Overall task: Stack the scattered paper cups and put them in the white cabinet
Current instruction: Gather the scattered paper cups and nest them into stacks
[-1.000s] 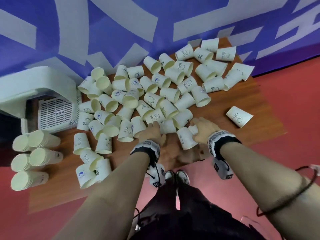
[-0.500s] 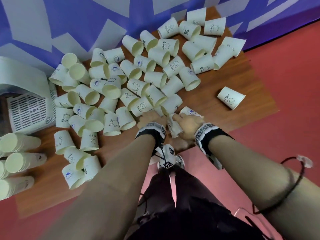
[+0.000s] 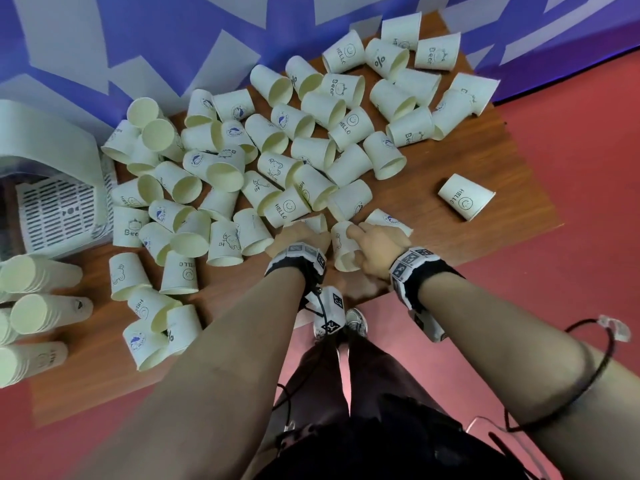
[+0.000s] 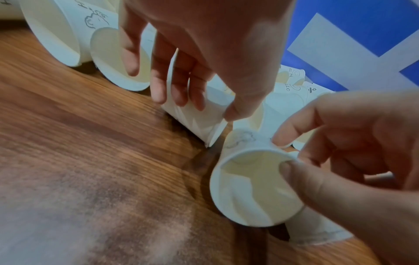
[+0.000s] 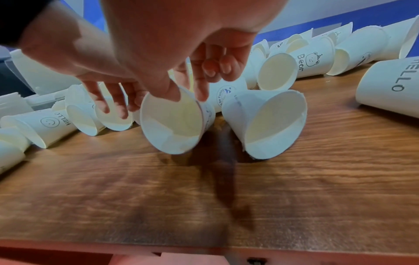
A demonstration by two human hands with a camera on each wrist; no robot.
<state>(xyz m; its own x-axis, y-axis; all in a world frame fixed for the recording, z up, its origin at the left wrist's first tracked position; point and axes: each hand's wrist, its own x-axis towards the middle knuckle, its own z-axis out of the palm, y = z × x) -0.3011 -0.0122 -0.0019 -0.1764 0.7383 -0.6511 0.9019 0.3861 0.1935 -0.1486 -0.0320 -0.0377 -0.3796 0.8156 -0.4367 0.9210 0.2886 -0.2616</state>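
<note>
Many white paper cups (image 3: 287, 126) lie scattered on a wooden table (image 3: 450, 216). At the near edge of the pile my right hand (image 3: 367, 244) pinches one cup (image 3: 341, 251) by its rim. In the right wrist view the thumb is inside this cup (image 5: 172, 125) and a finger is outside, and it is tilted just above the wood. My left hand (image 4: 204, 111) grips a dented cup (image 4: 195, 123) lying on its side, with fingers on top and thumb at its rim. The white cabinet (image 3: 45, 126) stands open at the far left.
Three stacks of nested cups (image 3: 34, 275) lie on their sides left of the table, below the cabinet. One cup (image 3: 464, 200) lies alone at the right. Another cup (image 5: 265, 125) lies just right of the held one. A blue and white wall (image 3: 138, 46) is behind the table, and the floor is red.
The head view has swung closer and leftward over the pile. My right hand keeps its cup, now tipped with the mouth toward me. My left hand has closed on a neighbouring cup.
</note>
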